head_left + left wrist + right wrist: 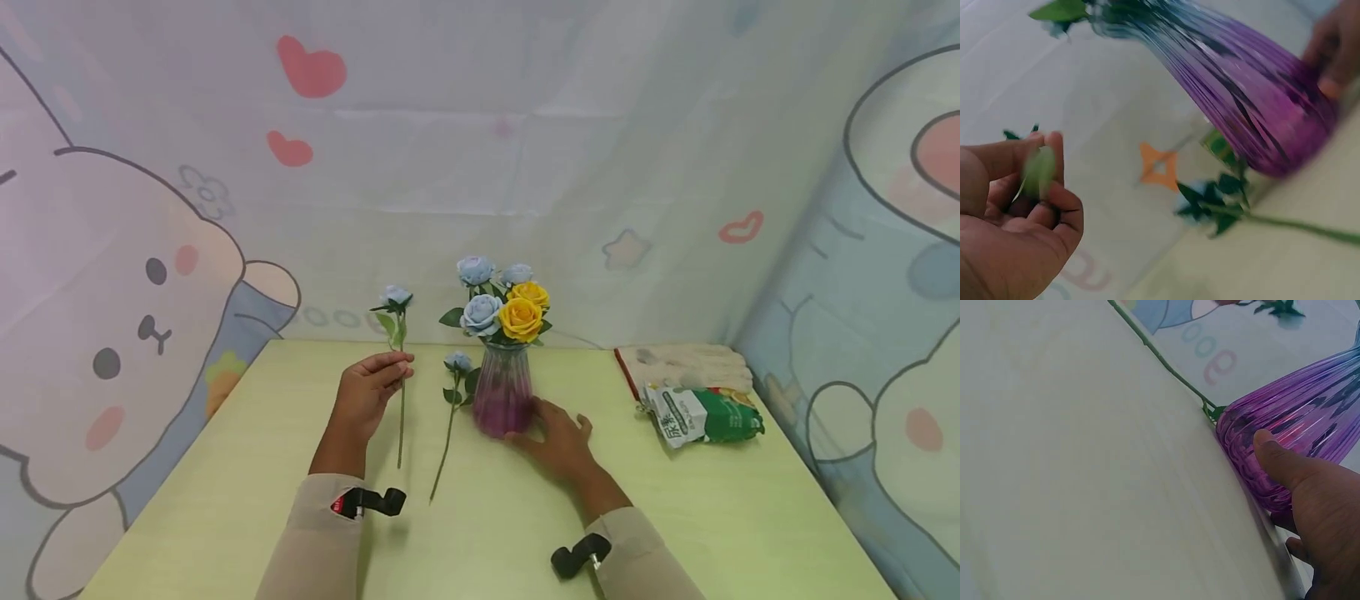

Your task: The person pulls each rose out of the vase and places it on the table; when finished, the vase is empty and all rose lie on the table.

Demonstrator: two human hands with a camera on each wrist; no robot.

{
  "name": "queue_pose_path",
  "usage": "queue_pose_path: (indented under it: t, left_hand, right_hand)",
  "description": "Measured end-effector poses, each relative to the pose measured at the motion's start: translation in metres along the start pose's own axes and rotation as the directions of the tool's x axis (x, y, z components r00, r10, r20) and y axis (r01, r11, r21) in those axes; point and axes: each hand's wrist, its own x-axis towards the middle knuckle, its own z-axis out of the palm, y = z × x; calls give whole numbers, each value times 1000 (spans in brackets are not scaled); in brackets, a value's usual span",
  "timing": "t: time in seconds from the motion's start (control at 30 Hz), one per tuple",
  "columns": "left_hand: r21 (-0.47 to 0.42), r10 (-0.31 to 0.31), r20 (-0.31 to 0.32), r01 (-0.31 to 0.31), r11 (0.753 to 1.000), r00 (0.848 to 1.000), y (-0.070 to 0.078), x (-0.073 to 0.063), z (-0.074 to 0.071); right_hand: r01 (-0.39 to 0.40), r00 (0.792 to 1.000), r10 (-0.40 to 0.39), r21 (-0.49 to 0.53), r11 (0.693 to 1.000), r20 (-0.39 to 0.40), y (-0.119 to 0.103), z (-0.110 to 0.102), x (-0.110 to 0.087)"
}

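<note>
My left hand (367, 398) pinches the thin stem of a blue artificial rose (396, 297), which it holds upright with the bloom above the fingers. The ribbed glass vase (501, 396), clear at the top and purple below, stands on the table with blue roses (480, 315) and yellow roses (521, 320) in its mouth. Low on the vase, my right hand (561, 440) grips the purple base, the thumb in front in the right wrist view. Between the left hand and the vase lies another blue rose (458, 362), its stem pointing toward me.
At the right of the pale yellow table (675, 521) are a pale knitted glove (686, 367), a thin red stick (626, 372) and a green and white packet (707, 415). A cartoon-printed cloth (450, 183) hangs behind the table and along both sides.
</note>
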Motion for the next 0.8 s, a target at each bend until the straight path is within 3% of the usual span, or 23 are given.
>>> queue_pose_path:
  t: [0.13,0.23,0.33,0.47,0.57,0.8]
  left_hand:
    - [190,-58,36,50,981,998,-26,5,-6]
    - [287,-82,-1,79,955,997,-42,8,-8]
    - [397,-58,-20,61,916,998,-53,8,-10]
    - [545,15,-17,-3,838,1000,-68,10,-14]
    - [605,33,-7,-22,796,999,-77,10,-17]
    - [675,56,-28,-22,738,998,-83,6,-16]
  right_hand:
    - [-18,1000,18,4,1000,7,1,-1,-1]
    - [-18,1000,18,1,1000,5,2,-2,-1]
    - [-13,1000,13,5,1000,2,2,-2,-2]
    - [-10,1000,10,14,1000,6,2,-1,0]
    - [-9,1000,9,13,1000,13,1,-1,1]
    - [-4,1000,3,6,1000,14,2,0,1]
